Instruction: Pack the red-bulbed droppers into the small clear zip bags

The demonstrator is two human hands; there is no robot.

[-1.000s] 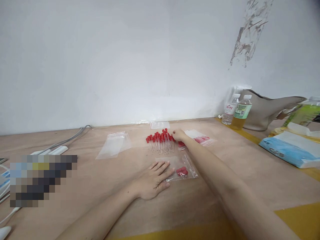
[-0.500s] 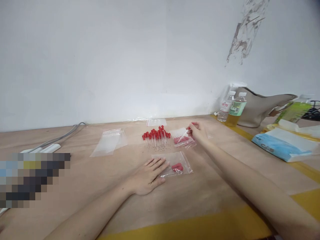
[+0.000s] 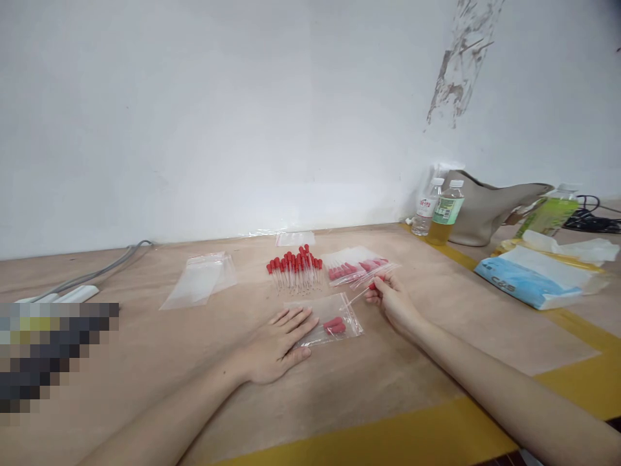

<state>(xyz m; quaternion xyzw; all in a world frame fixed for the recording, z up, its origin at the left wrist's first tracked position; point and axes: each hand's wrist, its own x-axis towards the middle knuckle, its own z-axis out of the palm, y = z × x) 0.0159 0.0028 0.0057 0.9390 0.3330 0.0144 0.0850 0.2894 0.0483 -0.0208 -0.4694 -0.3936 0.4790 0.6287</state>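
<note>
My left hand [image 3: 281, 342] lies flat with its fingers spread, pressing the closed end of a clear zip bag [image 3: 317, 303] against the table. Inside that bag are red-bulbed droppers [image 3: 334, 325], their bulbs toward the zip edge. Pinched by its red bulb in my right hand [image 3: 391, 301] is a dropper [image 3: 359, 295], its thin clear tube slanting down left to the bag's zip edge. Behind the bag lies a pile of droppers [image 3: 295, 266] with red bulbs. Filled zip bags [image 3: 356, 266] of droppers lie just beyond my right hand.
Flat unfilled bags [image 3: 201, 278] lie at the left, another bag [image 3: 295, 239] by the wall. Two bottles [image 3: 445, 213], a grey-brown container [image 3: 478, 210] and a blue tissue pack [image 3: 521, 278] stand or lie at the right. A grey cable [image 3: 104, 266] runs at far left.
My right hand has moved toward me from beside the filled bags, bringing the dropper to the open bag's zip edge. My left hand stays flat on the bag. The view has shifted slightly.
</note>
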